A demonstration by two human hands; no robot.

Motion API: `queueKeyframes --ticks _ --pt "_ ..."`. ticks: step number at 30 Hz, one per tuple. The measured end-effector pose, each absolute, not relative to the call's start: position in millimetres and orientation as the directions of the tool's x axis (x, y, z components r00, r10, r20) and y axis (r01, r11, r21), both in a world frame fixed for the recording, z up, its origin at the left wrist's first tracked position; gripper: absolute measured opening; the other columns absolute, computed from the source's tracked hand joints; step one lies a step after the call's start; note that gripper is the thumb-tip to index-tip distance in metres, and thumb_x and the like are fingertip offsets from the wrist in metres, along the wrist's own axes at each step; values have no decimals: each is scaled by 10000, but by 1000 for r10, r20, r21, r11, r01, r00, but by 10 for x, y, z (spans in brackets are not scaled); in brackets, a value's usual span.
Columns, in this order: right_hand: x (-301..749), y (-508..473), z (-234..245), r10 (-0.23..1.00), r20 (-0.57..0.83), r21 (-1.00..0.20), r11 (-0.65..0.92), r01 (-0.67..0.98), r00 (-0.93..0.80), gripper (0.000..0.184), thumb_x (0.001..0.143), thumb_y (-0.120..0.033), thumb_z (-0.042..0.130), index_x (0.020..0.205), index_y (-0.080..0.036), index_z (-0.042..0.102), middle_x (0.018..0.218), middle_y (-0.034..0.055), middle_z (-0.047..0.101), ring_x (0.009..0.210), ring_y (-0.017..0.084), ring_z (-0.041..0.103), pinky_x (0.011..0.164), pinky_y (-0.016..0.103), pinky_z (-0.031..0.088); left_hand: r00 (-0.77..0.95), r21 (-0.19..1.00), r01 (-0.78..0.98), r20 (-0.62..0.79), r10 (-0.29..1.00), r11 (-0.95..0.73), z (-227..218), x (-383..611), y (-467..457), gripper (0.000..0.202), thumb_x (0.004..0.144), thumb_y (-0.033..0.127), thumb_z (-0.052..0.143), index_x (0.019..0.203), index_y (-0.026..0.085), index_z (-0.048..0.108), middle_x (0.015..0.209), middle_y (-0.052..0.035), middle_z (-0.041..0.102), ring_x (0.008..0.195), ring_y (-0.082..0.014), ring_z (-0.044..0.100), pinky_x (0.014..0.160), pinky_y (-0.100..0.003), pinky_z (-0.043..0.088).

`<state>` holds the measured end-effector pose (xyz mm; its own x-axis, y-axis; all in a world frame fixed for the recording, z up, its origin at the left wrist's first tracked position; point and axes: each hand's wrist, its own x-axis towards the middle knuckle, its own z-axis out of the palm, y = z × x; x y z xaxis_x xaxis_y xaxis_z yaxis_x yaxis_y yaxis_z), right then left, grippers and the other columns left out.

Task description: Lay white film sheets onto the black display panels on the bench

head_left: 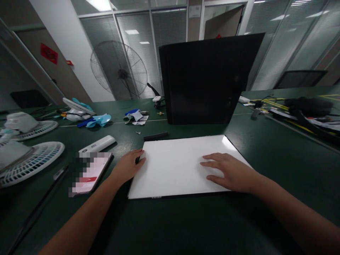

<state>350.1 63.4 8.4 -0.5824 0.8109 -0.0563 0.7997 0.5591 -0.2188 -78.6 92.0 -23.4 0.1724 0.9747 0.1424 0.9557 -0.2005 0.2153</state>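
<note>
A flat white panel with a thin dark edge lies on the dark green table, its surface glossy and blank. My left hand is at the panel's left edge, fingertips on its border. Between the thumb and forefinger shows a small black object; most of it is hidden by the hand. My right hand lies on the right part of the panel, fingers spread and holding nothing. Just behind the panel's far left corner is a slim black bar.
A large black board stands upright behind the panel. To the left are a phone, a white stick-shaped device, white fan parts and light blue blades. Cables and dark items crowd the right side.
</note>
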Motion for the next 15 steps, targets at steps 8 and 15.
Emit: queueKeyframes --ticks 8,15 --pt "3896 906 -95 984 1 -4 -177 984 177 799 1017 -571 362 1539 29 443 1320 334 637 1288 490 576 1032 650 463 70 129 987 205 976 -98 -326 -713 901 631 1003 506 419 1424 84 627 1471 -190 629 1378 -348 573 1200 -482 397" --pt "4303 1209 -80 937 -90 -645 -314 696 338 523 906 -494 629 1243 -98 688 1380 242 631 1349 416 544 1151 562 401 163 33 985 141 977 -170 -571 -605 864 701 1032 416 268 1548 -38 407 1631 -289 384 1548 -372 341 1240 -555 321"
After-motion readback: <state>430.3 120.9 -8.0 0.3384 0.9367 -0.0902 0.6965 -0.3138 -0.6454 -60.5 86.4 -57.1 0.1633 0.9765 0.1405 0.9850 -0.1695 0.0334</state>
